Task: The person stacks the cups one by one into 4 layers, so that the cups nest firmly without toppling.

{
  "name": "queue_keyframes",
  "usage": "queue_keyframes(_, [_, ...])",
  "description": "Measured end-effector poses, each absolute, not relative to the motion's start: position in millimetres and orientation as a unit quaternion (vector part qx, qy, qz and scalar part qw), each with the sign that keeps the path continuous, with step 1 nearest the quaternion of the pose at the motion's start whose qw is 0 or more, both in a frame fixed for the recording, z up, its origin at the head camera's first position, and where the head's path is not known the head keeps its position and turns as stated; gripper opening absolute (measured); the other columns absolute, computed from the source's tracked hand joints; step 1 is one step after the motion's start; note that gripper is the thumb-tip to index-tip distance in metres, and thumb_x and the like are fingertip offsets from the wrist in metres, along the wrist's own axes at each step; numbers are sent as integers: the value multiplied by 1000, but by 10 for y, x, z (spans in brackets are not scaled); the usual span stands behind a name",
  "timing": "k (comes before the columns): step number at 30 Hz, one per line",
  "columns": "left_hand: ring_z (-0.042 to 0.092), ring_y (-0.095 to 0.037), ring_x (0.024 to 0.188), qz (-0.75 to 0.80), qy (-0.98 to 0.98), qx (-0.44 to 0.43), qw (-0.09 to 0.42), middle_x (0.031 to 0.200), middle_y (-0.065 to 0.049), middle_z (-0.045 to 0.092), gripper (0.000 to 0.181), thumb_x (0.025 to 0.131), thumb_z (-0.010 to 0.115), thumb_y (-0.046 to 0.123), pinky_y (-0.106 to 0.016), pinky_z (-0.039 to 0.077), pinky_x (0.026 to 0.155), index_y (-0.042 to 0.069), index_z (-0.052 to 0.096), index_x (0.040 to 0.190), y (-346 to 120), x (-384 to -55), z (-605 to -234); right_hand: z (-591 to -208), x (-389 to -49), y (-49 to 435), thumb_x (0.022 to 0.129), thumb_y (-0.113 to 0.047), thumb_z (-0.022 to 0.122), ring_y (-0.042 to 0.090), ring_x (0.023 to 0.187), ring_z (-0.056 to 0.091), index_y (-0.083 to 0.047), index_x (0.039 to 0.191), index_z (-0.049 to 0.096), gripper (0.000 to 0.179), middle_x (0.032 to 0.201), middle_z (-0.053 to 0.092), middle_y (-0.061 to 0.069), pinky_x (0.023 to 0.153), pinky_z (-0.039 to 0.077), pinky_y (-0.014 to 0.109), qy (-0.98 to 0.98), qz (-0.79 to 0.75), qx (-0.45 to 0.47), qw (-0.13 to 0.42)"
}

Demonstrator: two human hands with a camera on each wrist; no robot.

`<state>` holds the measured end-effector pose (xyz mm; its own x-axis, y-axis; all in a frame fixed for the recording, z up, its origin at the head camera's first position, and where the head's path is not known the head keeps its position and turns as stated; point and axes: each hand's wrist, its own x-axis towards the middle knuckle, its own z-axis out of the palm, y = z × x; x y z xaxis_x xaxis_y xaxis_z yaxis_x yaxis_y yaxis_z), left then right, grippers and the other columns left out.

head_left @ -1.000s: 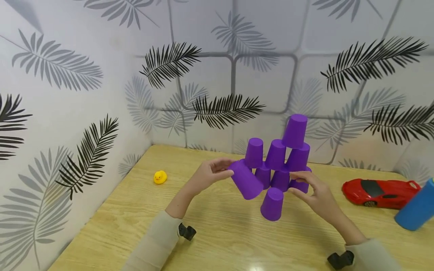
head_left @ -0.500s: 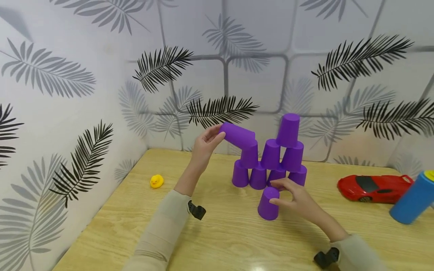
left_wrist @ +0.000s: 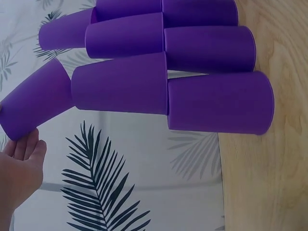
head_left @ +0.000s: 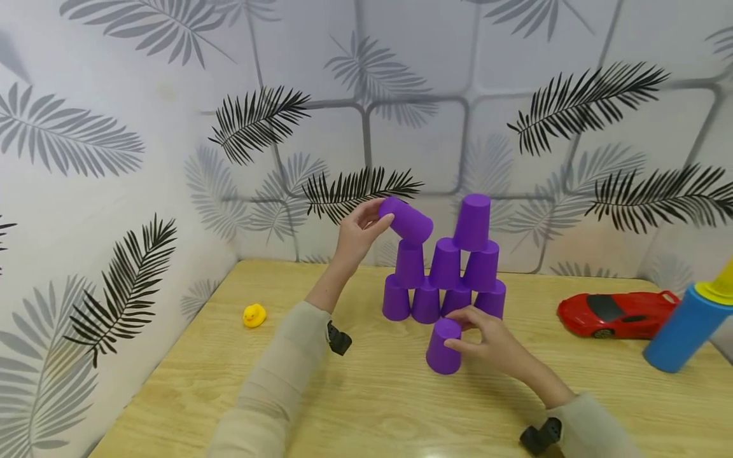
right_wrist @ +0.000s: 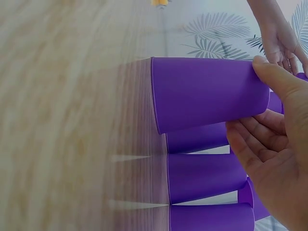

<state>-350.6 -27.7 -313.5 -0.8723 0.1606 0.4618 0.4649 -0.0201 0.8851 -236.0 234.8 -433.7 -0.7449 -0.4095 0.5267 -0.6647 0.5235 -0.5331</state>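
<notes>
My left hand (head_left: pixel 355 240) pinches a tilted purple cup (head_left: pixel 408 221) by its narrow base end. In the left wrist view, the rim of this cup (left_wrist: pixel 41 98) meets the base of the left cup (left_wrist: pixel 120 84) in the middle row. Purple upside-down cups form a stack: several in the bottom row (head_left: pixel 425 302), three in the middle row (head_left: pixel 445 266), and a top cup (head_left: pixel 473 222) toward the right. In front, my right hand (head_left: pixel 489 343) pinches the upper end of a single upside-down cup (head_left: pixel 443 353); its rim sits at the tabletop in the right wrist view.
A yellow toy duck (head_left: pixel 254 315) sits on the wooden table (head_left: pixel 366 407) at the left. To the right are a red toy car (head_left: pixel 618 315) and a blue cylinder (head_left: pixel 684 331) with a yellow top. A leaf-patterned wall (head_left: pixel 332 140) rises behind the table.
My left hand has raised its cup from the stack's left side to above the left middle-row cup. My right hand has moved from beside the stack onto the front cup.
</notes>
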Motion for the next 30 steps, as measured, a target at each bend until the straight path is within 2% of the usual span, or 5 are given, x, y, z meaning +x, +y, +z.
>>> queue_keyframes(13, [62,-24,116,-589,-751,-279,104,123,-14,66,45,91,69,22,-28,52,105,10,59,134,-148,-3616,-2975,-4341,-2357,2341,81,-12,79,3,89,64,-7,111,65,34,101,69,1,78,61,31,-852,374,324,173])
queue_keyframes(21, [62,-24,119,-557,-770,-298,92,124,-12,66,48,93,68,24,-30,52,106,11,56,137,-56,-3662,-2923,-4327,-2340,2333,83,-13,78,5,89,65,-8,112,65,33,102,69,1,80,61,32,-855,378,317,162])
queue_keyframes(30, [59,-20,125,-527,-791,-304,74,131,-8,63,49,93,68,29,-28,50,108,17,56,139,33,-3685,-2858,-4309,-2335,2329,82,-12,78,8,89,66,-7,112,65,32,102,69,2,80,61,31,-850,380,325,165])
